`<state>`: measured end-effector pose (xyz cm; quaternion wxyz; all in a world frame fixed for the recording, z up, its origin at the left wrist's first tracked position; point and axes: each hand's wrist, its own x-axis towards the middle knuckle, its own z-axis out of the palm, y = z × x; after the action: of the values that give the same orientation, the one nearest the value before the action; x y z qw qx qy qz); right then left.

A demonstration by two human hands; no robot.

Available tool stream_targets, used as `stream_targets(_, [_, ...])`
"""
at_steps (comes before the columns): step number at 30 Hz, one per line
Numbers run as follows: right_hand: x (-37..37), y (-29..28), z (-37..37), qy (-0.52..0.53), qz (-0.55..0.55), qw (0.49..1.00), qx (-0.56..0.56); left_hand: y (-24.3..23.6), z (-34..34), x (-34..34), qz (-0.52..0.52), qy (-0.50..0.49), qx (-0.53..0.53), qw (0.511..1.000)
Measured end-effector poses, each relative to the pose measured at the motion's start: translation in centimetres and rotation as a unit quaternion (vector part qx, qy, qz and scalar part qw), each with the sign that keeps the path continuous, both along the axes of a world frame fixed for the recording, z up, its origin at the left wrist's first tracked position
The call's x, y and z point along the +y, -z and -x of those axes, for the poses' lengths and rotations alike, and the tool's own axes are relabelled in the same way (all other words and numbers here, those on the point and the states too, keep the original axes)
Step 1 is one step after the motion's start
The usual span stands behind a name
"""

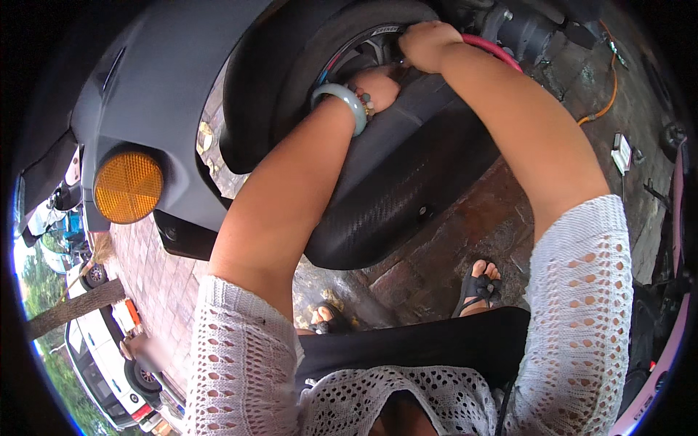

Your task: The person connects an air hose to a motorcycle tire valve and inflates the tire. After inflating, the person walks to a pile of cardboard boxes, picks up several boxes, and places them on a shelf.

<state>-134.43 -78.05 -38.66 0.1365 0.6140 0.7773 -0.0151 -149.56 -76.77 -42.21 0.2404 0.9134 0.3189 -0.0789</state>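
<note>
Both my hands reach in at the wheel of a motor scooter, beside the wheel rim (374, 51) and the black tyre (291, 80). My left hand (376, 87), with a pale bangle (342, 93) and a beaded bracelet at its wrist, is closed over the rim's edge. Its fingertips and whatever they grip are hidden. Just above and to the right, my right hand (430, 46) is curled into a fist, its contents out of sight. A pink hose (493, 49) emerges from behind the right wrist. Below the hands stretches the black mudguard (407, 182).
The scooter's grey body panel (174, 73) with an orange reflector (129, 187) fills the left. An orange cable (609, 98) and a small white box (621, 152) lie on wet paving at right. My sandalled feet (480, 287) are below. A white car (102, 363) stands far left.
</note>
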Motion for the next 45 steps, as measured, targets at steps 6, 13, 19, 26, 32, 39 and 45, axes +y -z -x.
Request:
stream_targets(6, [-0.9, -0.5, -1.4, 0.019, -0.034, 0.999, -0.014, 1.3, -0.7, -0.1, -0.013, -0.070, 0.011, 0.997])
stream_targets(13, [-0.6, -0.7, -1.1, -0.007, -0.007, 1.000, -0.018, 2.7, -0.2, 1.2, -0.051, 0.029, 0.043, 0.997])
stream_targets(19, [0.3, -0.4, 0.0, -0.030, 0.024, 0.999, -0.031, 3.5, -0.3, 1.3, -0.027, 0.041, 0.060, 0.997])
stream_targets(26, [-0.1, -0.1, -0.1, -0.030, 0.003, 0.999, -0.014, 4.8, 0.2, 2.1, -0.056, 0.116, 0.026, 0.991])
stream_targets(32, [-0.3, 0.2, -0.9, -0.061, -0.031, 0.997, 0.016, 4.2, -0.1, 1.4, 0.000, 0.045, -0.002, 0.999])
stream_targets(39, [-0.7, 2.3, -1.3, 0.048, -0.069, 0.995, -0.054, 3.9, -0.5, 1.6, -0.041, 0.118, 0.094, 0.988])
stream_targets(45, [0.5, -1.6, -1.7, 0.094, 0.017, 0.995, 0.002, 3.2, 0.0, 1.1, -0.049, 0.093, 0.039, 0.994])
